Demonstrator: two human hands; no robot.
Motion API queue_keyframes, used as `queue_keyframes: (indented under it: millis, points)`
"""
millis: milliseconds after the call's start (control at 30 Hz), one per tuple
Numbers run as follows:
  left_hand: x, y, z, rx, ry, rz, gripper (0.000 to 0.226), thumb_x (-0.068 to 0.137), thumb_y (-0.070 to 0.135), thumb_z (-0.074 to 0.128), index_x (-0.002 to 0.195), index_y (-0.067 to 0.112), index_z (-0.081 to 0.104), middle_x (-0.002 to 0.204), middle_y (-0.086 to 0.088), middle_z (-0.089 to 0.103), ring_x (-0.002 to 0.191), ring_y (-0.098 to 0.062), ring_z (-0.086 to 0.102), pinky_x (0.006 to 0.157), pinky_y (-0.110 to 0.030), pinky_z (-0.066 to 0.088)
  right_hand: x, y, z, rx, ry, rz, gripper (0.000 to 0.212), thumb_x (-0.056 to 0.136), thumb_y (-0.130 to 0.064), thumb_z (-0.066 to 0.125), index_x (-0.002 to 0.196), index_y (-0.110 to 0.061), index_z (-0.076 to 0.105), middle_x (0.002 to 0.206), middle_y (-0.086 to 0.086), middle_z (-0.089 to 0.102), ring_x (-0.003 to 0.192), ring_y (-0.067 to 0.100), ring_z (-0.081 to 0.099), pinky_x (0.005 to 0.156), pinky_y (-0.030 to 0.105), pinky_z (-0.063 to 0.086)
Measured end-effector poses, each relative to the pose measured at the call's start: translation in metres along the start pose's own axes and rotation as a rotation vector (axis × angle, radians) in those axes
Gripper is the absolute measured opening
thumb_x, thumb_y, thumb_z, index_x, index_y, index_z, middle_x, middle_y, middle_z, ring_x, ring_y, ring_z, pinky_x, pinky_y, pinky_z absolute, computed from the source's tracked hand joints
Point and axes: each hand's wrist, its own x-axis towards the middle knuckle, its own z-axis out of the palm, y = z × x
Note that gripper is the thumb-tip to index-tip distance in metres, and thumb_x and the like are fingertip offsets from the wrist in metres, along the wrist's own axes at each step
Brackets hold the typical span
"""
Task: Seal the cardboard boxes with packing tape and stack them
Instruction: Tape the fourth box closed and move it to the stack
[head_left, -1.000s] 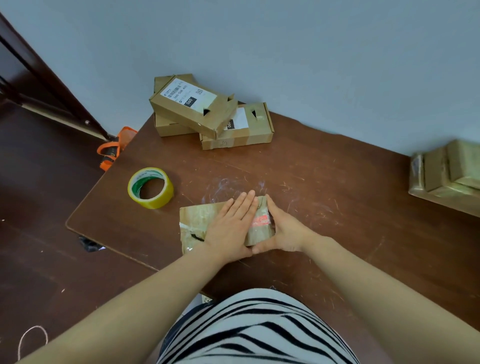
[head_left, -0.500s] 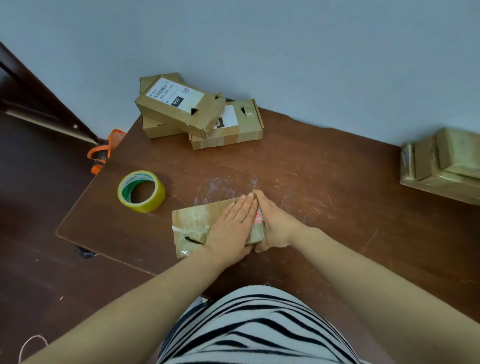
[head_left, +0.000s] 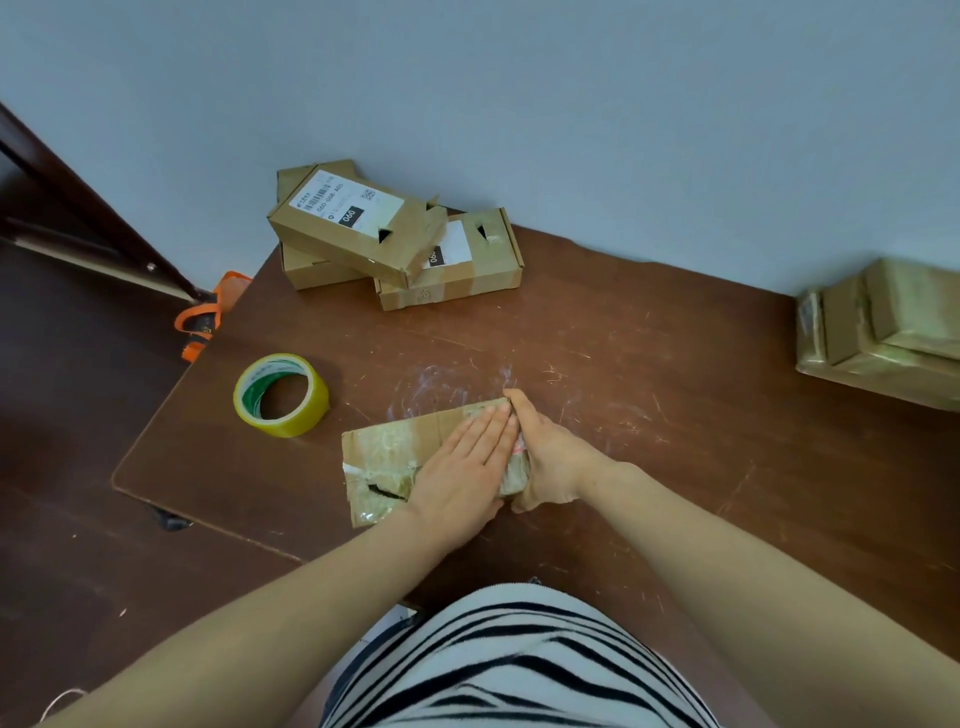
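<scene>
A small cardboard box (head_left: 384, 457), wrapped in clear tape, lies on the brown table (head_left: 675, 426) in front of me. My left hand (head_left: 462, 467) lies flat on its top with straight fingers. My right hand (head_left: 550, 457) presses against the box's right end, forefinger along the far corner and thumb at the near corner. A yellow roll of packing tape (head_left: 283, 395) lies flat to the left of the box, apart from both hands.
Three labelled cardboard boxes (head_left: 363, 223) lie piled at the table's back left corner by the wall. Taped boxes (head_left: 883, 327) are stacked at the right edge. An orange-handled object (head_left: 202, 322) sits off the table's left side above the dark floor.
My right hand has closed in against the box's right end and now covers most of the red mark there. My left hand stays flat on top.
</scene>
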Motion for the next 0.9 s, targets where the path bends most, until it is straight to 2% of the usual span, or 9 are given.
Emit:
queue_keyframes:
  millis: [167,233,300,400,500,600,733,833,900]
  points:
    - [0.0022,-0.0038,0.0043,0.034,-0.015,-0.002,0.080,0.099,0.045,0.035,0.147,0.007,-0.017,0.150,-0.006,-0.027,0.140,-0.016,-0.024,0.108,-0.027,-0.025,-0.0005,-0.0013,-0.0024,-0.007,-0.018,0.009,0.138,0.061,-0.019,0.087,0.148,-0.028,-0.019,0.151,0.010,0.025,0.134,0.030,0.036,0.107,0.040,0.038]
    - [0.0022,-0.0025,0.0077,0.069,0.049,0.009,0.085,0.095,0.047,0.047,0.148,0.002,-0.002,0.157,-0.015,-0.005,0.147,-0.023,-0.001,0.113,-0.033,-0.014,-0.0013,-0.0020,-0.0021,-0.011,-0.012,0.007,0.138,0.061,-0.019,0.087,0.148,-0.028,-0.019,0.149,0.011,0.028,0.132,0.031,0.038,0.106,0.041,0.039]
    - [-0.0001,-0.0011,0.0077,0.104,0.029,0.020,0.090,0.076,0.051,0.071,0.142,0.000,0.035,0.149,-0.018,0.037,0.138,-0.026,0.037,0.114,-0.038,0.016,-0.0015,-0.0017,-0.0016,-0.026,-0.009,0.011,0.137,0.061,-0.019,0.087,0.148,-0.029,-0.018,0.145,0.012,0.032,0.127,0.031,0.042,0.103,0.041,0.041]
    - [-0.0005,-0.0041,0.0091,0.108,0.069,0.059,0.089,0.061,0.053,0.082,0.130,0.003,0.055,0.135,-0.015,0.055,0.125,-0.024,0.054,0.105,-0.036,0.034,-0.0003,-0.0014,-0.0019,-0.030,-0.009,0.010,0.135,0.061,-0.019,0.086,0.148,-0.030,-0.017,0.141,0.012,0.036,0.122,0.031,0.046,0.099,0.039,0.044]
    - [-0.0042,-0.0015,0.0008,0.095,0.039,0.027,0.094,0.074,0.051,0.074,0.142,0.000,0.034,0.147,-0.018,0.040,0.137,-0.025,0.039,0.113,-0.035,0.017,0.0000,-0.0016,-0.0025,-0.034,-0.018,0.018,0.136,0.061,-0.019,0.086,0.148,-0.028,-0.019,0.144,0.011,0.034,0.125,0.030,0.044,0.100,0.039,0.042]
    - [-0.0007,-0.0032,0.0007,0.019,0.038,0.019,0.100,0.088,0.042,0.058,0.147,0.002,-0.012,0.157,-0.013,-0.013,0.147,-0.024,-0.009,0.116,-0.031,-0.013,0.0000,-0.0018,-0.0023,-0.041,-0.005,0.015,0.138,0.059,-0.019,0.087,0.147,-0.030,-0.019,0.145,0.010,0.034,0.125,0.031,0.044,0.101,0.041,0.043]
    - [0.0045,-0.0052,0.0020,-0.022,0.026,-0.034,0.105,0.087,0.046,0.057,0.147,0.002,-0.018,0.154,-0.013,-0.027,0.145,-0.024,-0.021,0.119,-0.033,-0.009,0.0006,-0.0016,-0.0020,-0.021,0.009,0.002,0.137,0.058,-0.017,0.087,0.146,-0.034,-0.015,0.137,0.009,0.040,0.119,0.031,0.049,0.097,0.041,0.046]
    - [0.0008,-0.0018,0.0061,-0.044,0.057,0.003,0.098,0.079,0.038,0.072,0.149,-0.003,0.017,0.156,-0.021,0.018,0.145,-0.031,0.021,0.118,-0.035,0.010,0.0019,-0.0006,-0.0015,-0.035,-0.014,0.017,0.139,0.060,-0.020,0.087,0.147,-0.030,-0.020,0.145,0.010,0.033,0.126,0.031,0.043,0.102,0.041,0.042]
    - [0.0010,-0.0019,0.0099,-0.027,0.099,0.024,0.095,0.061,0.038,0.085,0.137,-0.004,0.045,0.138,-0.020,0.049,0.127,-0.032,0.050,0.109,-0.038,0.029,0.0031,-0.0005,-0.0008,-0.041,-0.028,0.019,0.139,0.061,-0.020,0.087,0.147,-0.029,-0.022,0.148,0.010,0.029,0.129,0.031,0.040,0.104,0.041,0.040]
